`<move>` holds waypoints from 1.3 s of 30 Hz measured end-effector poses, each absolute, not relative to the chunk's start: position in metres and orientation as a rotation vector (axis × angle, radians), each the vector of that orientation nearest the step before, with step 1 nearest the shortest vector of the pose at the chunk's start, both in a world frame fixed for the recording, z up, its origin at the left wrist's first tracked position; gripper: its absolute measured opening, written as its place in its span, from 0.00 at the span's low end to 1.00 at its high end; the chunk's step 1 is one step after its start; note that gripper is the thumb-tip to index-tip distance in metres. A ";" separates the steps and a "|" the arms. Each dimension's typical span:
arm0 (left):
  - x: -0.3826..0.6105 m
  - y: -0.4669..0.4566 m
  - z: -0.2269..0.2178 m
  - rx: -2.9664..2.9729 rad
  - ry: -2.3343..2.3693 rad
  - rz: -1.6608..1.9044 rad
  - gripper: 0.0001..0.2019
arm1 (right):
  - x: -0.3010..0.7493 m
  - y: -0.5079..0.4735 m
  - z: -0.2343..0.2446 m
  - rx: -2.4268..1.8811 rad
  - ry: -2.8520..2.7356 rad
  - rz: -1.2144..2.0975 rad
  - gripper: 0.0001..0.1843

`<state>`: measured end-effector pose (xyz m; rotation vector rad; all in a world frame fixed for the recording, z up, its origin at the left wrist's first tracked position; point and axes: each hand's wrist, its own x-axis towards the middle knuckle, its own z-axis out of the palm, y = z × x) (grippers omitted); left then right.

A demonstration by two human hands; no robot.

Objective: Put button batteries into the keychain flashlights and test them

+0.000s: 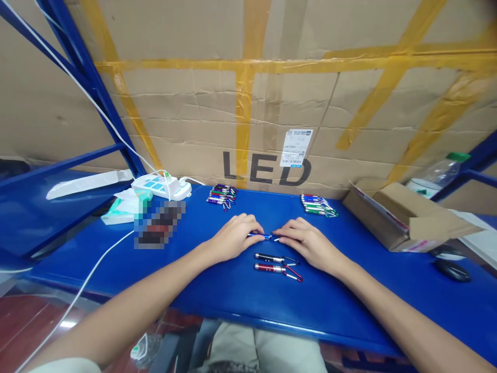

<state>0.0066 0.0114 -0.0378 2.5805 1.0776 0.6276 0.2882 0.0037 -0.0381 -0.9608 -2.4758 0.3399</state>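
A small blue penlight with a carabiner clip (266, 237) is held between my two hands, just above or on the blue tabletop. My left hand (236, 237) pinches its body with thumb and fingers. At the other end, my right hand (306, 242) is closed with its fingertips on the clip, which they partly hide. Nearer to me lie a black penlight (268, 258) and a red penlight (268, 268) side by side, clips pointing right. Beyond my left hand is a row of several penlights (221, 194); another group of penlights (316, 204) lies beyond my right hand.
An open cardboard box (382, 223) and a black computer mouse (451, 270) are at the right. On the left are a white power strip (161, 185), a tissue pack (124, 207) and a blurred-out object (160, 225). A large taped carton (186, 114) stands behind the table.
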 end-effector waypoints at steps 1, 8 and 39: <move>0.007 0.011 -0.038 2.584 1.064 0.622 0.09 | 0.289 0.004 -0.038 -0.969 -2.481 0.345 0.21; 0.011 0.011 -0.037 2.562 1.020 0.627 0.10 | 0.299 0.010 -0.029 -0.981 -2.554 0.452 0.25; 0.010 0.006 -0.030 2.472 0.854 0.600 0.12 | 0.309 0.015 -0.027 -1.049 -2.413 0.866 0.14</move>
